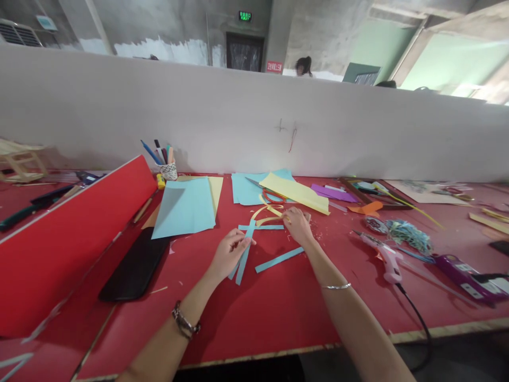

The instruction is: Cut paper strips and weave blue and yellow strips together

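Strips already cut, none joined: left hand [229, 251] pinches blue strips [243, 253], right hand [297, 225] at one o'clock grips yellow strips [267, 211].

White partition wall [254, 122] behind the red table [278, 307]; grey concrete walls [318, 32] beyond; green exit sign [245, 16].

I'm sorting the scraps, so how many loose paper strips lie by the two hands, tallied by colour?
Blue strips: 3, one under the left hand, one crossing it, one lying apart
Yellow strips: 1, a curled one at the right hand
Total: 4
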`<state>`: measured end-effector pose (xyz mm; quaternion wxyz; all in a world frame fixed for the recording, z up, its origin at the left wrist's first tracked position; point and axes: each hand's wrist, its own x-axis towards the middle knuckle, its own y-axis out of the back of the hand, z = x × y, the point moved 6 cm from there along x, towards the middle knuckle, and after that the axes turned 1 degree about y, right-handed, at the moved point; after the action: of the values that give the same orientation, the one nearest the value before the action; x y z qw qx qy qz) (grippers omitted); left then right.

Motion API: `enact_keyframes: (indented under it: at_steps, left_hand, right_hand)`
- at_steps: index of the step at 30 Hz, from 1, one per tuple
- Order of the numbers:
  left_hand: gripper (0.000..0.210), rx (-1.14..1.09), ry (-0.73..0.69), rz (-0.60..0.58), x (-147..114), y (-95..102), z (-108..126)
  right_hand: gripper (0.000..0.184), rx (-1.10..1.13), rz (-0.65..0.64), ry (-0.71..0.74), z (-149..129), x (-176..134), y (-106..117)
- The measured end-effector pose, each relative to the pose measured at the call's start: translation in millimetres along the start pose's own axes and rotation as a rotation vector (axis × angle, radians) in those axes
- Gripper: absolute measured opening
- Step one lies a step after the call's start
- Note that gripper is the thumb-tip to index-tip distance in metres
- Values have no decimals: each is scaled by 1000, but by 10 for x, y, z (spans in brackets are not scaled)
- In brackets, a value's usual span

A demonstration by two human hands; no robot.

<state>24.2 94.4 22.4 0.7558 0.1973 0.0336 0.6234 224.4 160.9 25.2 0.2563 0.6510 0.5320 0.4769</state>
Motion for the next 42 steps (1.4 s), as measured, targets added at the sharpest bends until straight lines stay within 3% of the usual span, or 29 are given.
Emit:
enact_keyframes:
  at_steps: [8,15,18,23,28,35,42]
  left_hand:
    - [41,-72,61,-34,2,-30,-49]
    - [57,-266,106,-21,10,-52,-88]
    - [50,-275,88,14,6,-15,-61]
    - [21,-274,87,30,0,4,-63]
    - [18,-140,46,124,11,68,-65]
    - [6,23,-22,276,8,173,-9]
    - [8,-162,-48,200,-13,122,29]
  right_hand:
    - [17,293,19,-70,-50,-77,218]
    - [31,617,-59,-82,-187,-217,177]
    - [34,697,-109,-102,-220,-288,122]
    - [40,765,-166,-118,-275,-331,65]
    - [39,795,-135,-145,-280,-342,36]
    - [30,968,-190,-223,-343,-386,-25]
    - [31,1119,-234,-312,-384,-428,-57]
